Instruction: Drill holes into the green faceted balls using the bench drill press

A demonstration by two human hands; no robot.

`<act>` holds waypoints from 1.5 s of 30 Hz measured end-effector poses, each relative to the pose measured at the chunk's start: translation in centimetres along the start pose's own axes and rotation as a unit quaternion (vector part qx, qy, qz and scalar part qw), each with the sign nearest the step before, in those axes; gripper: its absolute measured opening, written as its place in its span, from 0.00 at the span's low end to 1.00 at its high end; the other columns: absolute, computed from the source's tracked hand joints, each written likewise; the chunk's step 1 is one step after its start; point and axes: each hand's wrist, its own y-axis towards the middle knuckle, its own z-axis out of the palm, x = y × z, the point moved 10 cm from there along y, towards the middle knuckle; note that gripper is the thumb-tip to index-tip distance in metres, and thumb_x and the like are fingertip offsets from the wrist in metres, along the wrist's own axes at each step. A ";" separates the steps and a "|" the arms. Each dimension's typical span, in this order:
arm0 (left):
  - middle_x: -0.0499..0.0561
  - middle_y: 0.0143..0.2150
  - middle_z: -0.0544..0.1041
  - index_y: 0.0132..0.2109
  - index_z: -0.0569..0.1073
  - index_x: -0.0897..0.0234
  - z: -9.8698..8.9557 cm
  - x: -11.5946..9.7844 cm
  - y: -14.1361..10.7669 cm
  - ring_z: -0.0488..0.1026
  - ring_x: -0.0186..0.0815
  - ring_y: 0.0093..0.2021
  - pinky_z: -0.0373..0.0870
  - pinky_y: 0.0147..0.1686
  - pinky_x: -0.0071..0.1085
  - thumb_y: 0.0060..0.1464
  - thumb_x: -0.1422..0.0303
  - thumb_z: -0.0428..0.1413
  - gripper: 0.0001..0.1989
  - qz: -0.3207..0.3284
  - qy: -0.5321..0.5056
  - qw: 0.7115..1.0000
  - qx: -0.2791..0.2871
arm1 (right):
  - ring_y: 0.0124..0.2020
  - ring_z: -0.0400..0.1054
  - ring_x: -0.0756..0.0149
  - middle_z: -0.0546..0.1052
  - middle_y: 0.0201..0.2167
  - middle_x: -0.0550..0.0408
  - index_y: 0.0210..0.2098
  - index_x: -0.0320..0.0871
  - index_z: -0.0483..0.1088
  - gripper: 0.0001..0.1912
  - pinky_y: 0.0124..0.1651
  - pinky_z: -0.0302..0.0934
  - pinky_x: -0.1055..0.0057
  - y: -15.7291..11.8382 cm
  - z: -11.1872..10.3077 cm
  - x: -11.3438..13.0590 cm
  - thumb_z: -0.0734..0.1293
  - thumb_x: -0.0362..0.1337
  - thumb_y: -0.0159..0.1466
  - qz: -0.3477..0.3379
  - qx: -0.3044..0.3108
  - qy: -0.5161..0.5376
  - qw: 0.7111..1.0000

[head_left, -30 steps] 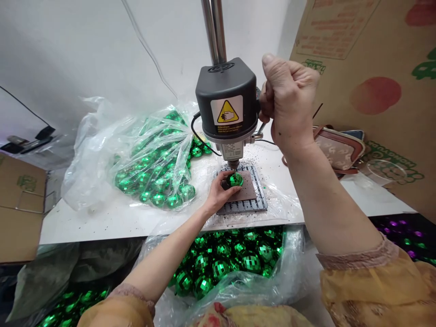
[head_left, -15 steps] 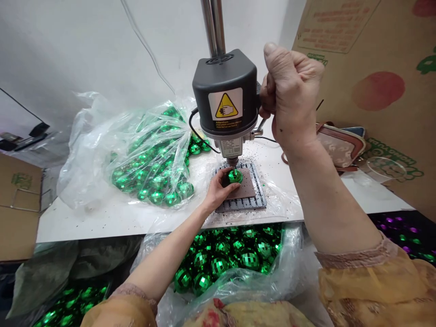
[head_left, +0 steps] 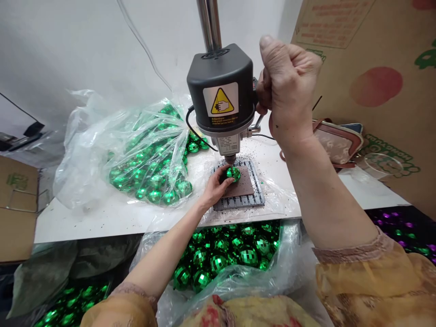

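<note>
My left hand grips a shiny green mirror-ball ornament between thumb and fingers, on a brown board over the slotted metal base. Directly above the ball is the chuck of a black drill press with a yellow warning label. My right hand is raised beside the motor housing, its fingers wrapped round the press's feed lever. Most of the lever is hidden by the hand. Dark shavings lie scattered around the base.
A clear plastic bag of green mirror balls lies on the white table. Below its front edge, more green balls fill a plastic-lined container. At right are a purse, a clear plastic cup and a large cardboard box.
The ball in my left hand has tilted or turned, showing more of its faceted side. My right hand stays on the lever. The whole view has shifted slightly.
</note>
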 end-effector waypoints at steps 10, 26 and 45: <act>0.57 0.53 0.77 0.57 0.69 0.61 0.9 -0.5 -1.4 0.75 0.46 0.55 0.69 0.60 0.47 0.52 0.59 0.68 0.29 0.020 0.056 0.998 0.014 | 0.11 0.46 0.75 0.53 0.11 0.61 0.13 0.47 0.55 0.36 0.12 0.38 0.65 0.3 0.0 -0.4 0.69 0.70 0.51 0.021 -0.006 0.023 0.999; 0.59 0.55 0.76 0.57 0.69 0.62 0.7 -0.2 -1.5 0.74 0.47 0.57 0.68 0.60 0.47 0.53 0.57 0.68 0.29 0.046 0.079 0.996 0.002 | 0.15 0.46 0.74 0.49 0.12 0.61 0.15 0.45 0.49 0.30 0.21 0.41 0.65 -7.5 -2.8 1.7 0.67 0.46 0.66 -0.138 -0.053 -0.035 0.988; 0.57 0.57 0.76 0.59 0.69 0.59 0.7 0.4 -1.5 0.72 0.48 0.59 0.67 0.61 0.48 0.53 0.58 0.68 0.29 0.045 0.076 0.996 0.007 | 0.16 0.41 0.77 0.43 0.14 0.62 0.16 0.42 0.38 0.33 0.22 0.40 0.68 -10.1 -3.4 0.8 0.65 0.40 0.66 -0.225 -0.005 -0.018 0.974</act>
